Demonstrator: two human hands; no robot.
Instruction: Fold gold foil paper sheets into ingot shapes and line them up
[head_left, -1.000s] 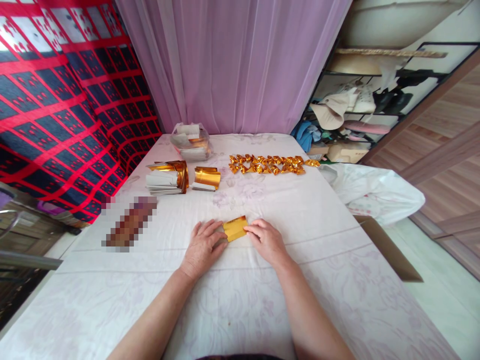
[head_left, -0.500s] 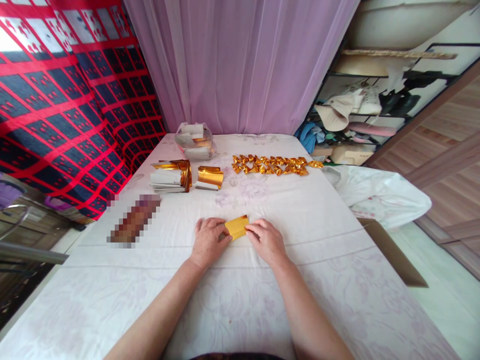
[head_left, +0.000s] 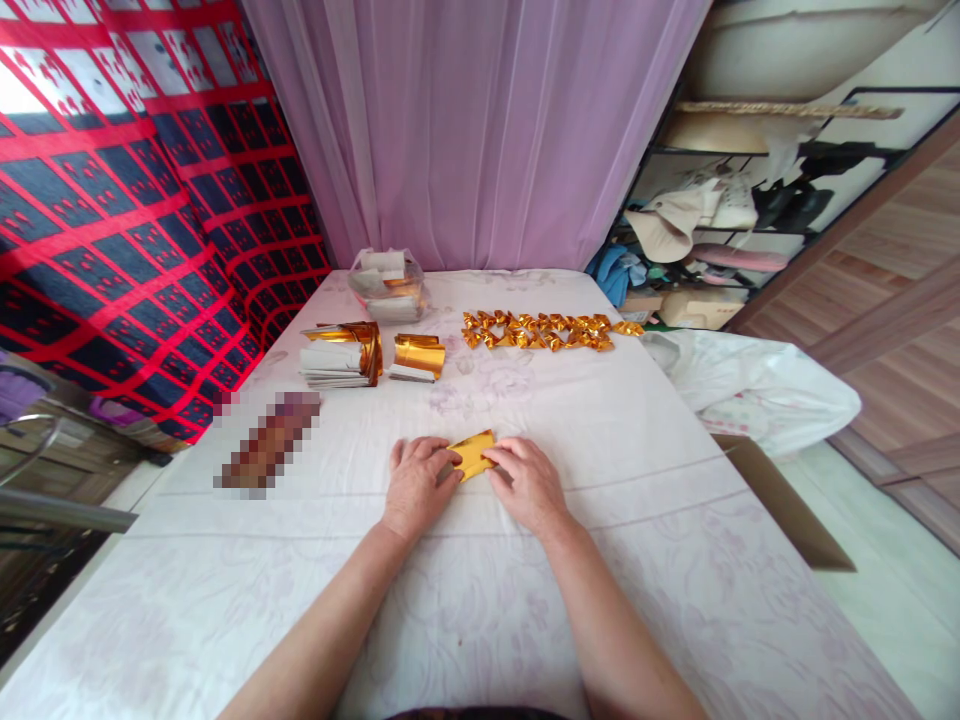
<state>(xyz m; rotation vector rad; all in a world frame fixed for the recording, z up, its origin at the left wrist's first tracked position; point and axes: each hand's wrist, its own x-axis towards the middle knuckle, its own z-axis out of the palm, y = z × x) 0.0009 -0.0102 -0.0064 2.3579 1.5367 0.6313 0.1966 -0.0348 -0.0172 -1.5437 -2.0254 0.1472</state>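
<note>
A small folded sheet of gold foil paper (head_left: 473, 456) is between my two hands over the middle of the table. My left hand (head_left: 422, 478) grips its left end with thumb and fingers. The right end is pinched by my right hand (head_left: 529, 480). Farther back lie two rows of folded gold foil pieces (head_left: 540, 330). To their left stand a small stack of gold foil sheets (head_left: 418, 357) and a larger stack of gold and grey-backed sheets (head_left: 341, 355). Behind these is a clear plastic bag (head_left: 387, 284) holding more sheets.
A pale flowered cloth covers the table (head_left: 465, 610). On its left side lies a blurred-out reddish item (head_left: 270, 445). A purple curtain (head_left: 480, 140) hangs behind. Off the right edge are a white plastic bag (head_left: 780, 385), a cardboard piece (head_left: 787, 505) and a loaded shelf (head_left: 712, 150).
My right hand has shifted slightly left, closer to my left hand. The gold foil paper looks a little narrower and more creased between them. The stacks and rows stay put.
</note>
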